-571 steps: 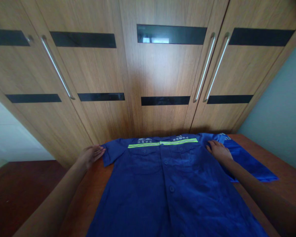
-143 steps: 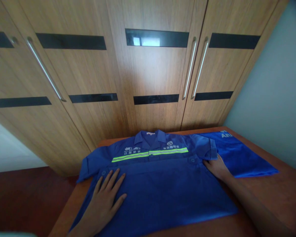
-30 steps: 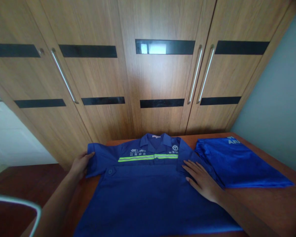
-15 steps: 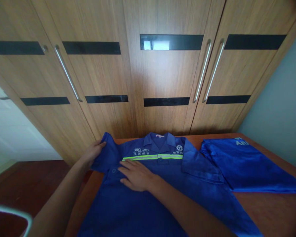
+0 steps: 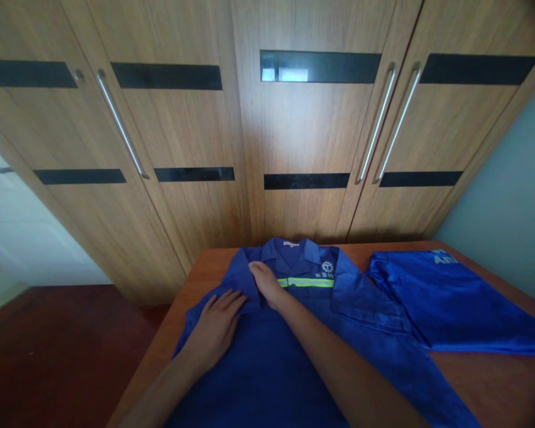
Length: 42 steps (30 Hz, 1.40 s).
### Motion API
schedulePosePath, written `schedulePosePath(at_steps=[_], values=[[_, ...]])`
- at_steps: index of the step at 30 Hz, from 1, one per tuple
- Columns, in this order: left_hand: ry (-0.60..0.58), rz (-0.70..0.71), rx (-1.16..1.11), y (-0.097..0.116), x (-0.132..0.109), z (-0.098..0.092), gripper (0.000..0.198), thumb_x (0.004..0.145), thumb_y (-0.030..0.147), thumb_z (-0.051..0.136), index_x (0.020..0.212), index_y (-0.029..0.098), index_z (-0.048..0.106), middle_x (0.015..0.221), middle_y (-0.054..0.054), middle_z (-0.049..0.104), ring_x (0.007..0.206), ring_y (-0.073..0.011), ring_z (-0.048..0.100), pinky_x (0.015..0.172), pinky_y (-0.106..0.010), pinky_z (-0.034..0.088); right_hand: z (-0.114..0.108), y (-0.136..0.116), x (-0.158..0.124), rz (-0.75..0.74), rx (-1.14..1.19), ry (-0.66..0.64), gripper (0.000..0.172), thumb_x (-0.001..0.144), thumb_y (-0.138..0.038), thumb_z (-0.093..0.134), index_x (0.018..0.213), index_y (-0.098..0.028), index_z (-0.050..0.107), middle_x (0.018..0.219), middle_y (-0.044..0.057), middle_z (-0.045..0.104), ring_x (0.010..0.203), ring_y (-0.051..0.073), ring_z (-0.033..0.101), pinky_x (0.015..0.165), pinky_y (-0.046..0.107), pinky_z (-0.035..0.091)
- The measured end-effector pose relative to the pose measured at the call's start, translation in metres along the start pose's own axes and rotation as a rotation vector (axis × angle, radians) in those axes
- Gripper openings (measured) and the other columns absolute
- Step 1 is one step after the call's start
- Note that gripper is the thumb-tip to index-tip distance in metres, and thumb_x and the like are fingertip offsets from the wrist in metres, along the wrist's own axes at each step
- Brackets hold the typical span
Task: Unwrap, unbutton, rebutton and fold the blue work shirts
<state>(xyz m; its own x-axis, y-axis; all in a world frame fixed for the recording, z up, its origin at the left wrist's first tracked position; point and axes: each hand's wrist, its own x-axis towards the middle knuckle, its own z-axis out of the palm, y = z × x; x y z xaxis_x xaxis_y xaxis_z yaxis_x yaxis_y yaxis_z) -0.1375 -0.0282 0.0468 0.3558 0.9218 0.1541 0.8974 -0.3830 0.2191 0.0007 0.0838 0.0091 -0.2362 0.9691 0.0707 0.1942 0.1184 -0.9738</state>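
A dark blue work shirt [image 5: 267, 368] lies front up, its collar toward the wardrobe, with a yellow-green and silver reflective stripe and white print on the chest. The sleeve on the left is folded inward over the chest and hides part of the stripe. My right hand [image 5: 267, 284] is closed on the edge of that sleeve; its fingers are partly hidden. Just left of it, my left hand [image 5: 218, 324] rests flat on the folded cloth, fingers stretched out. The other sleeve [image 5: 370, 297] is folded in a slant on the right.
A brighter blue folded garment [image 5: 463, 309] with light lettering lies right of the shirt. Both are on a reddish-brown wooden table [image 5: 187, 288]. A wooden wardrobe [image 5: 294, 137] with metal handles stands behind it. Dark red floor [image 5: 71, 351] shows at the left.
The left sleeve, held out in my left hand before, now lies folded in over the chest. My right hand has moved up and right onto its edge; my left hand has moved right and down.
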Motion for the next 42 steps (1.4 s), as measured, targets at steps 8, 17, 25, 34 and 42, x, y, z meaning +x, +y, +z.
schedulePosePath(at_steps=[8, 17, 25, 34, 42], values=[[0.012, -0.041, 0.229, 0.001, -0.012, 0.022, 0.050, 0.092, 0.041, 0.039, 0.139, 0.026, 0.044, 0.150, -0.009, 0.037, 0.138, -0.0313, 0.032, 0.110, -0.057, 0.025, 0.006, -0.012, 0.023, -0.067, -0.332, 0.031, 0.057, 0.082, -0.009, 0.048, 0.137, -0.021, 0.042, 0.129, 0.005, 0.059, 0.117, 0.017, 0.056, 0.101, 0.029, 0.041], [-0.003, -0.130, 0.227, 0.000, -0.017, 0.016, 0.061, 0.089, 0.060, 0.037, 0.138, 0.024, 0.047, 0.148, -0.013, 0.039, 0.137, -0.0328, 0.032, 0.111, -0.056, 0.023, -0.001, -0.027, 0.013, -0.218, -0.601, 0.009, 0.054, 0.084, -0.013, 0.047, 0.137, -0.019, 0.044, 0.136, 0.012, 0.050, 0.127, 0.025, 0.044, 0.104, 0.040, 0.036], [0.024, -0.120, 0.257, -0.009, -0.030, 0.022, 0.066, 0.087, 0.063, 0.038, 0.142, 0.027, 0.040, 0.150, -0.012, 0.035, 0.139, -0.0352, 0.027, 0.110, -0.060, 0.018, 0.008, -0.022, 0.020, -0.395, -0.928, -0.356, 0.042, 0.093, -0.033, 0.040, 0.132, -0.021, 0.049, 0.145, 0.008, 0.043, 0.135, 0.026, 0.032, 0.109, 0.055, 0.022], [0.021, -0.155, 0.256, -0.006, -0.032, 0.019, 0.066, 0.086, 0.064, 0.038, 0.140, 0.026, 0.044, 0.149, -0.013, 0.038, 0.139, -0.0345, 0.028, 0.110, -0.060, 0.018, 0.010, -0.026, 0.008, -0.342, -0.910, -0.260, 0.054, 0.091, -0.043, 0.043, 0.138, -0.016, 0.041, 0.153, 0.013, 0.028, 0.140, 0.030, 0.022, 0.111, 0.056, 0.018], [-0.007, -0.058, 0.214, -0.010, -0.007, -0.006, 0.053, 0.092, 0.054, 0.033, 0.136, 0.029, 0.049, 0.148, -0.009, 0.040, 0.138, -0.0306, 0.030, 0.111, -0.056, 0.021, -0.097, -0.016, -0.055, -0.472, -0.875, -0.079, 0.045, 0.096, -0.034, 0.036, 0.137, -0.019, 0.044, 0.149, 0.010, 0.037, 0.138, 0.024, 0.030, 0.111, 0.044, 0.029]])
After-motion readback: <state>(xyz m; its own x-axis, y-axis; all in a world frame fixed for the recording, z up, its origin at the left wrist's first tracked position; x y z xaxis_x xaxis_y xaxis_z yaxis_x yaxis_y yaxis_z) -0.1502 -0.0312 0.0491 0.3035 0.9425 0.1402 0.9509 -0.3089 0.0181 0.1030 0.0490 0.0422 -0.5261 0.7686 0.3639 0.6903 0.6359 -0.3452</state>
